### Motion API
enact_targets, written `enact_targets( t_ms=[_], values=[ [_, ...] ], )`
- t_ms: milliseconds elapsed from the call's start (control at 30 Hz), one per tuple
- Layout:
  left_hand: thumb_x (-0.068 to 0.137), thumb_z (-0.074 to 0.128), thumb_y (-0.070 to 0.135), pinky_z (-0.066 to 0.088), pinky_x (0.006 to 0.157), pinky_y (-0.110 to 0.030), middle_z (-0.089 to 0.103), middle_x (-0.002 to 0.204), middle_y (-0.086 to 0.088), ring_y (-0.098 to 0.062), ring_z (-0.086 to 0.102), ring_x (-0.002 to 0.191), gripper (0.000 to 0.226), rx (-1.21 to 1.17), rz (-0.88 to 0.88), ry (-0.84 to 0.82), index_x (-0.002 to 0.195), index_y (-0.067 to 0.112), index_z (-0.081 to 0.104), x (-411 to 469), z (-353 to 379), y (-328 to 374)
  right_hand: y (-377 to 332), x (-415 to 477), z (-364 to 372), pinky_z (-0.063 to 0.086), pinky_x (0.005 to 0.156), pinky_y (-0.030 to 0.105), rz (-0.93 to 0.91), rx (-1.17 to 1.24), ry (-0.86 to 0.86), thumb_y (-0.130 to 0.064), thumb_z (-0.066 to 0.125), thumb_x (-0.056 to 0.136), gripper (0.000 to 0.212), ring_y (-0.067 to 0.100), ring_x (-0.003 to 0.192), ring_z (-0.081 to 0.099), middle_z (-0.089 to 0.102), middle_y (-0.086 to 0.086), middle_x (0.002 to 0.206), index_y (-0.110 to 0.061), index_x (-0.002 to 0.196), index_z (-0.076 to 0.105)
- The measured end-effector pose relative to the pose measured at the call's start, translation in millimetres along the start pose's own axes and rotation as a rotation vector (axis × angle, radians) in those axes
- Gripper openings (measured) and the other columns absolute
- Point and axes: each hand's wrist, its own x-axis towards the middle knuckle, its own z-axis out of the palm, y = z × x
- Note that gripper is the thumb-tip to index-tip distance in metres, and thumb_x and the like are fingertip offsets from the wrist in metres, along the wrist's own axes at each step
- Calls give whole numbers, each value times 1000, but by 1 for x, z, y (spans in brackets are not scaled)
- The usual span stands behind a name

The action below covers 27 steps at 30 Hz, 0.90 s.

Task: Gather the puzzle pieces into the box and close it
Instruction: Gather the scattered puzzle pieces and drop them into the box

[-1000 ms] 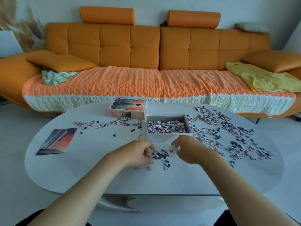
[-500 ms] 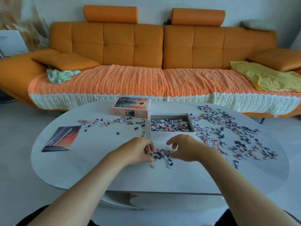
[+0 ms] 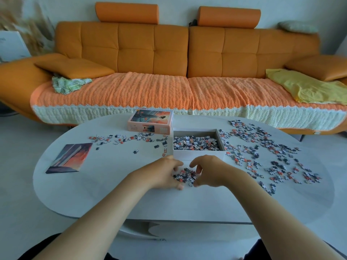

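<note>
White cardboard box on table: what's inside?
The white open cardboard box holds a loose heap of grey, white and orange puzzle pieces. Its near wall hides the front of the floor; anything under the heap is covered.

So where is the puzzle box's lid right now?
In the head view the lid lies at the far side of the white table, just behind and left of the open box, near the sofa.

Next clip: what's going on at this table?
A person is packing up a jigsaw. The left hand and right hand cup a small heap of puzzle pieces on the table, in front of the open box, which is partly filled. Loose pieces lie scattered on both sides of it, and the lid sits off, behind it to the left.
</note>
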Motion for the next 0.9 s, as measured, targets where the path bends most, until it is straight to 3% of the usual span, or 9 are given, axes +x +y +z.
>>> enact_targets(
  t_ms=[100, 167, 233, 300, 400, 533, 667, 900],
  values=[
    [78, 73, 52, 46, 90, -33, 41, 124, 4, -14, 50, 101, 72, 89, -37, -32, 136, 21, 46, -3, -1, -5, 1, 3, 3, 51, 86, 32, 40, -36, -25, -42, 84, 69, 86, 20, 112, 52, 49, 0, 130, -27, 143, 42],
    [81, 71, 52, 46, 90, -34, 40, 120, 4, -15, 50, 101, 63, 70, -36, -24, 131, 20, 51, -3, 3, -4, -4, 7, 6, 51, 84, 32, 11, -73, -26, -41, 83, 71, 73, 22, 109, 55, 52, 2, 126, -26, 135, 52],
    [83, 71, 47, 45, 86, -33, 40, 109, 4, -15, 50, 97, 51, 11, -18, 2, 126, 23, 58, 1, 6, -1, -11, 9, 6, 51, 70, 29, -48, -65, 2, -34, 80, 75, 40, 23, 92, 62, 65, 4, 106, -21, 111, 68],
    [82, 72, 41, 44, 80, -31, 42, 99, 3, -16, 50, 94, 36, -38, 6, 39, 115, 27, 66, 4, 8, 3, -16, 9, 6, 51, 60, 28, -54, -49, 21, -30, 78, 76, 25, 24, 82, 66, 69, 6, 90, -18, 96, 72],
    [80, 74, 32, 39, 68, -27, 46, 90, 4, -17, 51, 90, 21, -62, 10, 118, 100, 25, 71, 7, 10, 3, -21, 9, 7, 47, 50, 24, -38, -25, 42, -29, 76, 76, 20, 21, 72, 64, 69, 6, 83, -20, 93, 74],
    [80, 75, 24, 44, 81, -26, 53, 104, 0, -15, 53, 97, 24, -81, -18, 195, 103, 20, 70, 9, 13, 1, -24, 9, 7, 43, 52, 20, -41, -13, 70, -28, 73, 77, 17, 16, 68, 58, 70, 5, 80, -18, 92, 75],
    [77, 74, 16, 45, 77, -23, 54, 96, 4, -12, 54, 90, 17, -105, -19, 238, 93, 20, 71, 9, 12, 3, -23, 11, 8, 41, 49, 15, -40, 24, 83, -25, 75, 75, 14, 16, 76, 64, 69, -3, 79, -21, 89, 75],
    [77, 74, 10, 51, 72, -20, 64, 81, 14, -8, 66, 83, 18, -222, -78, 245, 89, 22, 73, 15, 1, 2, -13, 17, 3, 54, 57, 21, -21, 267, 76, -16, 80, 74, 10, 13, 60, 71, 74, 2, 74, -17, 78, 71]
  ],
)
